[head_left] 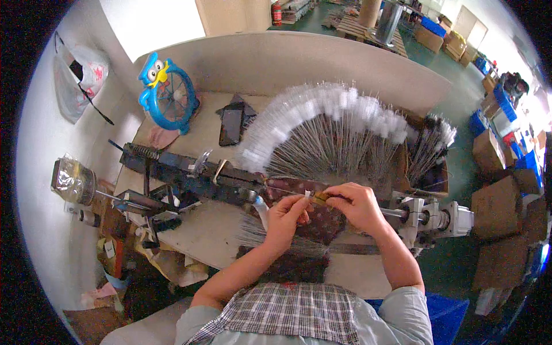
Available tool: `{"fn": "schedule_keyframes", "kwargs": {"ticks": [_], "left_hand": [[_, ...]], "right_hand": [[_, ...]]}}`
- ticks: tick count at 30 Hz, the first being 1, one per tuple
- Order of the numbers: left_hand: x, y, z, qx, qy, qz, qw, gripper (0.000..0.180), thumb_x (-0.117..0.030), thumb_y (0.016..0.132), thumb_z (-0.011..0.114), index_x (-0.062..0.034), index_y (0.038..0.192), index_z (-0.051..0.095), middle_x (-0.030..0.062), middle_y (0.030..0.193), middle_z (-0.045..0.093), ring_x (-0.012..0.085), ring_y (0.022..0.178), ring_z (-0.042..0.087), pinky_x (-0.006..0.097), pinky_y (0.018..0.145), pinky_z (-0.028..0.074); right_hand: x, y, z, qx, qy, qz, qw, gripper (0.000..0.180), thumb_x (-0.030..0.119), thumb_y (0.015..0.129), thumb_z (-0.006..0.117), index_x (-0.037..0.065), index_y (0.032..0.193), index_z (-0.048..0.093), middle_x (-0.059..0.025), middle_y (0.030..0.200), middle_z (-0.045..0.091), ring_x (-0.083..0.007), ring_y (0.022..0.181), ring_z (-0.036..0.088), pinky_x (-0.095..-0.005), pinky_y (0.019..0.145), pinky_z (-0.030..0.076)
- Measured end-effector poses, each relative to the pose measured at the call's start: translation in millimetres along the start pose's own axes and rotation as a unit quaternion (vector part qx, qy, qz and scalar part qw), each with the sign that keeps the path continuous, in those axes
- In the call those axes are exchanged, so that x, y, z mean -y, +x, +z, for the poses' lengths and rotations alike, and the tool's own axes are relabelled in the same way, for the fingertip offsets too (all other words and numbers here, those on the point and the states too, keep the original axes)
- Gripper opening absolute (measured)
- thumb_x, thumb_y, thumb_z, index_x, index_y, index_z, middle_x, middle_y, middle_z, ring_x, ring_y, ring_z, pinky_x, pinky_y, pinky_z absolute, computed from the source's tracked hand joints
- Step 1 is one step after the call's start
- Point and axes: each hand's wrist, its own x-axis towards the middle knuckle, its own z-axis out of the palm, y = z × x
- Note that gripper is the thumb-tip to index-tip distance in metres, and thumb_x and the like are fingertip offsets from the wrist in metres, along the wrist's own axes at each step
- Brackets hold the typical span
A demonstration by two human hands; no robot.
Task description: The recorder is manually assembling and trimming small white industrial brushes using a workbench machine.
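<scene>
Pinching with both hands at once, I have my left hand and right hand meeting over the middle of the bench, fingers together on a thin wire brush held between them. Its small pale tip shows just at my left fingertips, and its long axis runs left to right, from one hand across into the other; the right hand closes over the far end, so I cannot tell how much of it lies hidden there. Just under my hands sits a dark long machine, also lying left to right. Beyond my fingers a fan of finished brushes spreads out, white tufts outward. Farther left stands a blue owl-shaped fan, and cardboard boxes crowd the green floor to my right.
</scene>
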Motion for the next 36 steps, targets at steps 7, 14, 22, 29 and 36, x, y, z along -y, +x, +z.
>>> {"fn": "schedule_keyframes", "kwargs": {"ticks": [7, 14, 22, 29, 36], "left_hand": [[3, 2, 10, -0.024, 0.022, 0.016, 0.999, 0.016, -0.016, 0.087, 0.059, -0.0014, 0.094, 0.062, 0.0027, 0.076, 0.06, 0.0057, 0.06, 0.051, 0.02, 0.055, 0.04], [-24, -5, -8, -0.136, -0.066, -0.005, 0.988, 0.014, -0.02, 0.087, 0.059, -0.0057, 0.089, 0.06, 0.0013, 0.068, 0.056, 0.0084, 0.055, 0.049, 0.022, 0.051, 0.04], [-20, -6, -21, -0.101, -0.098, -0.016, 0.99, 0.02, -0.023, 0.089, 0.057, -0.0038, 0.09, 0.059, 0.0019, 0.068, 0.057, 0.0078, 0.06, 0.052, 0.021, 0.055, 0.041], [-30, -2, -23, -0.048, -0.094, -0.066, 0.992, 0.042, -0.041, 0.095, 0.039, -0.0027, 0.098, 0.056, 0.0066, 0.081, 0.061, 0.015, 0.076, 0.059, 0.027, 0.071, 0.046], [-24, -2, -12, -0.081, -0.247, 0.004, 0.966, 0.029, -0.033, 0.095, 0.042, -0.0065, 0.103, 0.051, 0.0044, 0.099, 0.057, 0.0163, 0.092, 0.055, 0.032, 0.088, 0.042]], "right_hand": [[-5, -4, -8, 0.043, 0.044, 0.036, 0.997, 0.021, 0.015, 0.076, 0.067, 0.004, 0.093, 0.066, -0.0114, 0.082, 0.064, -0.0234, 0.075, 0.062, -0.0311, 0.07, 0.048], [14, 32, 25, -0.102, -0.146, -0.156, 0.972, 0.013, 0.014, 0.071, 0.067, 0.007, 0.082, 0.065, -0.0056, 0.075, 0.063, -0.0233, 0.073, 0.059, -0.0349, 0.068, 0.048], [25, 47, 54, -0.021, -0.119, -0.093, 0.988, 0.017, 0.024, 0.078, 0.059, 0.008, 0.084, 0.066, -0.009, 0.079, 0.063, -0.0273, 0.08, 0.06, -0.0384, 0.07, 0.049], [27, 52, 53, 0.059, 0.011, 0.056, 0.997, 0.023, 0.026, 0.078, 0.06, 0.007, 0.09, 0.067, -0.0123, 0.082, 0.063, -0.0293, 0.081, 0.06, -0.0385, 0.07, 0.048], [45, 35, 74, -0.08, -0.21, -0.099, 0.97, 0.031, 0.025, 0.071, 0.066, 0.009, 0.097, 0.064, -0.003, 0.095, 0.062, -0.0227, 0.093, 0.055, -0.0368, 0.078, 0.044]]}}
